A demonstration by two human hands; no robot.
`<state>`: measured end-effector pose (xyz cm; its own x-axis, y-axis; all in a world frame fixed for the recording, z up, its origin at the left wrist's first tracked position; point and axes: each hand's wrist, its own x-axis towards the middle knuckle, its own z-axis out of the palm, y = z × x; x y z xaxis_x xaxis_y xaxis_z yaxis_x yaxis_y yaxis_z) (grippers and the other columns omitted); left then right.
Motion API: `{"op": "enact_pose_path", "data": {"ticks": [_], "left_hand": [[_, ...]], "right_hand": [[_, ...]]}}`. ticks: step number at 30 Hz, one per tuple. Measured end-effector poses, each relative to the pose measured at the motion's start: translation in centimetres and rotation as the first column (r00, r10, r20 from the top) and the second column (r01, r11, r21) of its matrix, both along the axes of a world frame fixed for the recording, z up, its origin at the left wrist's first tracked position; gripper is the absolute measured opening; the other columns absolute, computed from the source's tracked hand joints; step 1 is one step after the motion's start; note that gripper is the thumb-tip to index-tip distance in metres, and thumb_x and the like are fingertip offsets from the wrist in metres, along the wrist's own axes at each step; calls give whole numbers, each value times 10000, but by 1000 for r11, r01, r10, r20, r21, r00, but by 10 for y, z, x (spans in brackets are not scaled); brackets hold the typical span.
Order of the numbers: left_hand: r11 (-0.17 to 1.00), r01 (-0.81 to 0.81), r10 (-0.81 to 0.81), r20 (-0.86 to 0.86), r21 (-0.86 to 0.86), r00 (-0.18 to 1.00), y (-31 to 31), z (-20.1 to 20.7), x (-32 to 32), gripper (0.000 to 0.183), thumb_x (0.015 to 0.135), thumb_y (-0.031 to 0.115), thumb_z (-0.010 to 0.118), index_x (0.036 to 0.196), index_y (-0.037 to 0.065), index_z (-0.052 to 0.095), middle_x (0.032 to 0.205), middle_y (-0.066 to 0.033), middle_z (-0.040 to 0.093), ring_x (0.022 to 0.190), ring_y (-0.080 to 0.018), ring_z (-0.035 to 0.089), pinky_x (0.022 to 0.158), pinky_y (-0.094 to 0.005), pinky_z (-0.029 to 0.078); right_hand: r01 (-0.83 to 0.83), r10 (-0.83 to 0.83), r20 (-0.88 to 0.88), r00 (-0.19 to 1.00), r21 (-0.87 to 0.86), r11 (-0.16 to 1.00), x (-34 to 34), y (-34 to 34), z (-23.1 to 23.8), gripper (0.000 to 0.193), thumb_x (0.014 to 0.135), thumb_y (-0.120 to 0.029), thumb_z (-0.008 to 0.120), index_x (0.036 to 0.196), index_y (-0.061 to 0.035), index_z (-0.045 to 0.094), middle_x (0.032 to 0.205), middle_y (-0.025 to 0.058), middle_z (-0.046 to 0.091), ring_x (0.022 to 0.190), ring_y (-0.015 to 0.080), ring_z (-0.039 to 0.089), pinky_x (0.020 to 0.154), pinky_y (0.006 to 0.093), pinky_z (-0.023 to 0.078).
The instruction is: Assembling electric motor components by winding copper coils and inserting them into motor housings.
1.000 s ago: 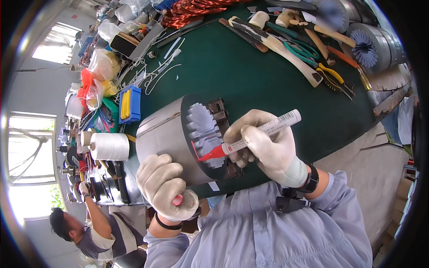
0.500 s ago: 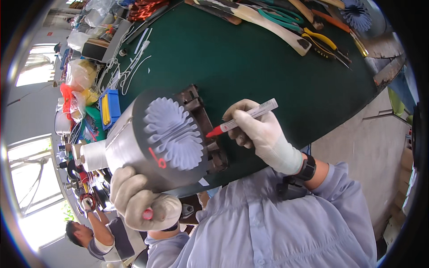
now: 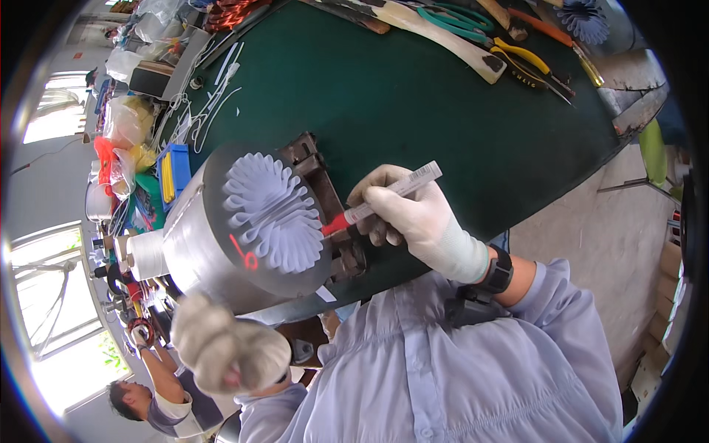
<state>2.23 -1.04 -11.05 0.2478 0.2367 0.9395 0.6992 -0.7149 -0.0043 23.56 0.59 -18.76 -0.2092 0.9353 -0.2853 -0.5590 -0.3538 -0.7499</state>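
A grey metal cylinder [image 3: 193, 247], like a motor stator, lies on its side with its dark round face turned toward me. Folded pale paper loops [image 3: 273, 214] fan out from that face, and a red handwritten mark [image 3: 245, 255] sits beside them. My right hand [image 3: 413, 214], in a whitish glove, grips a white-barrelled paint marker [image 3: 402, 188]; its red tip end is at the right rim of the face, contact unclear. Blurred by motion, my gloved left hand [image 3: 225, 343] is closed by the cylinder's lower edge, a small red cap [image 3: 233, 378] showing in the fist.
A dark metal bracket [image 3: 314, 166] stands against the cylinder on the green tabletop [image 3: 413, 96]. Yellow-and-black pliers [image 3: 528, 63], a hammer-like wooden handle [image 3: 443, 37] and other tools lie at the back. A blue box [image 3: 173, 173] sits left. Another person [image 3: 166, 391] works at lower left.
The whole view has shifted slightly. The marker tip has come closer to the face's right rim. My left hand has moved down, a little off the cylinder, and is now blurred.
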Motion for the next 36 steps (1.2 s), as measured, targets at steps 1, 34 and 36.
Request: {"op": "enact_pose_path", "data": {"ticks": [1, 34, 36], "left_hand": [[993, 119, -119, 62, -1, 991, -13, 2, -5, 348, 1026, 389, 512, 874, 79, 557, 683, -59, 557, 667, -222, 593, 559, -335, 429], [865, -390, 369, -125, -315, 921, 110, 78, -115, 506, 928, 327, 660, 1268, -35, 561, 1029, -247, 646, 950, -396, 635, 818, -456, 513], [666, -544, 481, -264, -509, 836, 158, 47, -161, 638, 925, 431, 646, 1323, -51, 512, 1209, -267, 608, 1135, -402, 593, 952, -449, 495]], "right_hand": [[-10, 10, -36, 999, -11, 1000, 3, -3, 3, 223, 940, -201, 584, 962, 11, 652, 793, 55, 680, 607, 63, 585, 539, 210, 475], [-137, -37, 353, 935, 455, 880, -4, -11, 68, 283, 986, -139, 490, 1191, 42, 565, 860, 103, 655, 719, 134, 598, 674, 268, 505], [-205, 83, 420, 904, 255, 945, 1, -23, 59, 235, 952, -28, 448, 1083, 65, 620, 827, 106, 671, 703, 135, 617, 675, 273, 522]]}}
